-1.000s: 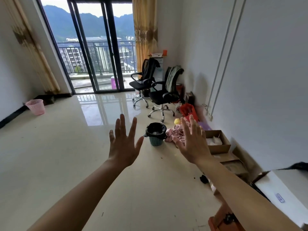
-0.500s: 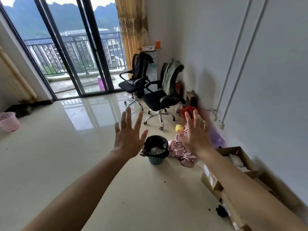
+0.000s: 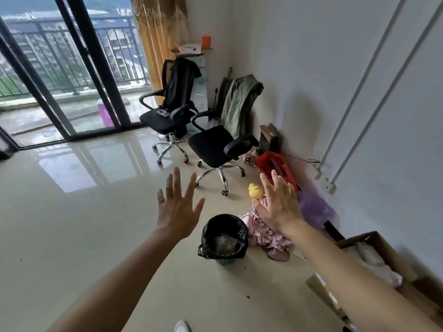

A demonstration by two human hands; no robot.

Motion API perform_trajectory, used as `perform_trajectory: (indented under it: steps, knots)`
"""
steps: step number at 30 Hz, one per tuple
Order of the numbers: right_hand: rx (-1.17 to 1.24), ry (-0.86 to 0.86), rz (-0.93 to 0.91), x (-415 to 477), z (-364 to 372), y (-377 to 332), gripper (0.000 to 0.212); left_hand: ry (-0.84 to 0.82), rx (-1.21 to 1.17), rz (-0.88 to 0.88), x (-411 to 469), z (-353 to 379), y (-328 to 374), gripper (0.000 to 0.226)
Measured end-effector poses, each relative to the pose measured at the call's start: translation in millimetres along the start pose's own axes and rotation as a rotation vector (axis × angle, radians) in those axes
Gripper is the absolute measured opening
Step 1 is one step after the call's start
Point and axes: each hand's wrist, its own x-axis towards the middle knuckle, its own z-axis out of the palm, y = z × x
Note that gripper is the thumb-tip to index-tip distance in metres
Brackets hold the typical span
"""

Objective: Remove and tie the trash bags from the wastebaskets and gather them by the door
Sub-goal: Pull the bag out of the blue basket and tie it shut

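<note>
A small teal wastebasket (image 3: 225, 261) stands on the glossy floor, lined with a black trash bag (image 3: 224, 226) whose rim folds over the edge; pale crumpled trash lies inside. My left hand (image 3: 178, 207) is stretched out above and to the left of the basket, fingers spread, holding nothing. My right hand (image 3: 279, 204) reaches out above and to the right of it, also spread and empty. Neither hand touches the bag.
Pink cloth (image 3: 266, 233) and a yellow toy (image 3: 254, 190) lie right of the basket. Two black office chairs (image 3: 215, 144) stand behind it, with a red crate (image 3: 275, 166) and purple bag (image 3: 314, 207) by the wall. Cardboard boxes (image 3: 374, 267) sit at the right. A glass balcony door (image 3: 72, 75) is far left.
I have walked closer to the lined wastebasket, which now sits lower and larger between my hands. The pink basket at the far left has left the view. Both hands stay open.
</note>
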Motion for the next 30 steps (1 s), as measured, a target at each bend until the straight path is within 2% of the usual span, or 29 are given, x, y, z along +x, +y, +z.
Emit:
perform_trajectory:
  steps: [5,11,18,22,25,30]
  knots:
    - [-0.059,-0.084,0.149,70.1,55.7,-10.4,0.083,-0.141,-0.008,0.068,104.4,47.4,-56.1,0.073]
    - [-0.071,-0.161,0.211,100.5,129.6,6.3,0.083,-0.288,-0.057,0.04,155.9,131.4,-76.5,0.071]
    - [-0.068,-0.345,0.311,107.7,318.2,76.7,0.079,-0.488,-0.069,-0.077,152.9,334.0,-78.2,0.07]
    - [-0.062,-0.374,0.36,86.2,435.7,118.9,0.074,-0.594,-0.102,-0.119,127.0,465.9,-86.6,0.071]
    - [0.018,-0.423,0.448,66.3,518.6,147.5,0.068,-0.622,-0.211,-0.237,108.6,556.0,-104.0,0.07]
    - [0.234,-0.386,0.698,52.3,637.4,191.3,0.065,-0.597,-0.521,-0.631,104.2,678.8,-136.2,0.066]
